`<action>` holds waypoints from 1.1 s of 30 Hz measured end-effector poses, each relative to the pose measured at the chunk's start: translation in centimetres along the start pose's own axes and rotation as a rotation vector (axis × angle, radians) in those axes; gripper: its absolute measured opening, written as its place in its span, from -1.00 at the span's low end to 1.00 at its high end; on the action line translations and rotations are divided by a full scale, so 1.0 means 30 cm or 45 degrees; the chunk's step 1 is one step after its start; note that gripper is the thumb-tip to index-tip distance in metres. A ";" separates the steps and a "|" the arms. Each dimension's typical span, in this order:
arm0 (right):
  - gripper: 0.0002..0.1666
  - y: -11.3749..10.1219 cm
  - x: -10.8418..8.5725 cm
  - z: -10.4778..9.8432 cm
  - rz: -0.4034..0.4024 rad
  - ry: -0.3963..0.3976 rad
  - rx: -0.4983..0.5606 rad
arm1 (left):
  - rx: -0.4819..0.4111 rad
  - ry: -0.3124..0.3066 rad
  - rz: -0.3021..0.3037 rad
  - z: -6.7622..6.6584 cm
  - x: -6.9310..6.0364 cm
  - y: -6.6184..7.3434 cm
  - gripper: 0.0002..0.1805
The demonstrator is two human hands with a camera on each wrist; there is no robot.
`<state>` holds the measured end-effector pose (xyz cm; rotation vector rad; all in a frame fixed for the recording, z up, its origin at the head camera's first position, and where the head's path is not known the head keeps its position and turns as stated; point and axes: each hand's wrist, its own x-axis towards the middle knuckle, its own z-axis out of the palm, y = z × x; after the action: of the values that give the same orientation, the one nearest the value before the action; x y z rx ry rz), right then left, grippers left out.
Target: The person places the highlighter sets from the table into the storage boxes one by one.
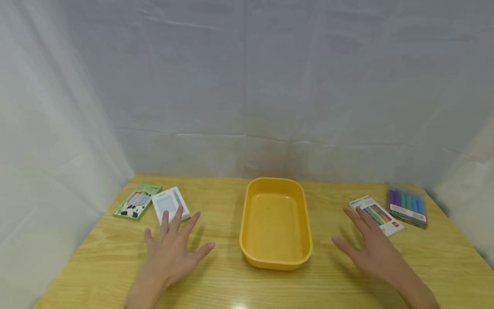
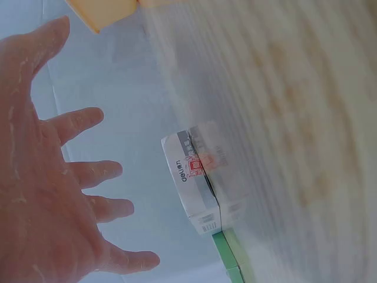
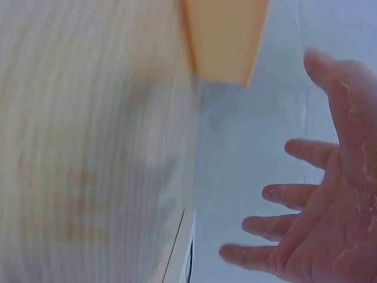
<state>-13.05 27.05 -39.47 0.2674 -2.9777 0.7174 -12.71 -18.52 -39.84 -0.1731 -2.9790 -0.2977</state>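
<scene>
My left hand hovers over the table with its fingers spread, holding nothing. Just beyond its fingertips lies a white box with a pale blue front; its printed side shows in the left wrist view. Left of that is a green box with a panda picture and pastel markers. On the other side, my right hand is also spread and holds nothing. Near its fingers rests a white pack of coloured pencils or pens. Further right is a clear-topped pack of purple, green and blue sticks.
A yellow plastic tub stands between the two hands on the wooden table. Pale sheeting hangs behind the table's far edge and along both sides.
</scene>
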 end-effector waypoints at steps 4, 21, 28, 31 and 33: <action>-0.13 -0.040 0.021 -0.015 0.010 0.010 0.174 | -0.007 -0.005 -0.003 -0.009 0.012 -0.008 -0.09; -0.32 -0.150 0.090 0.052 0.134 -0.134 0.627 | -0.016 -0.050 -0.045 -0.035 0.128 -0.123 -0.05; -0.28 -0.169 0.110 0.064 0.154 -0.148 0.670 | -0.044 -0.117 -0.114 -0.042 0.184 -0.178 0.01; -0.27 -0.173 0.119 0.070 0.170 -0.154 0.690 | -0.062 -0.115 -0.139 -0.043 0.198 -0.192 0.04; -0.28 -0.178 0.124 0.076 0.190 -0.160 0.712 | -0.077 -0.108 -0.144 -0.039 0.205 -0.199 0.03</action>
<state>-15.78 20.77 -38.72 0.1176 -2.8598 1.6007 -19.35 -23.94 -38.89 -0.0247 -3.0718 -0.4039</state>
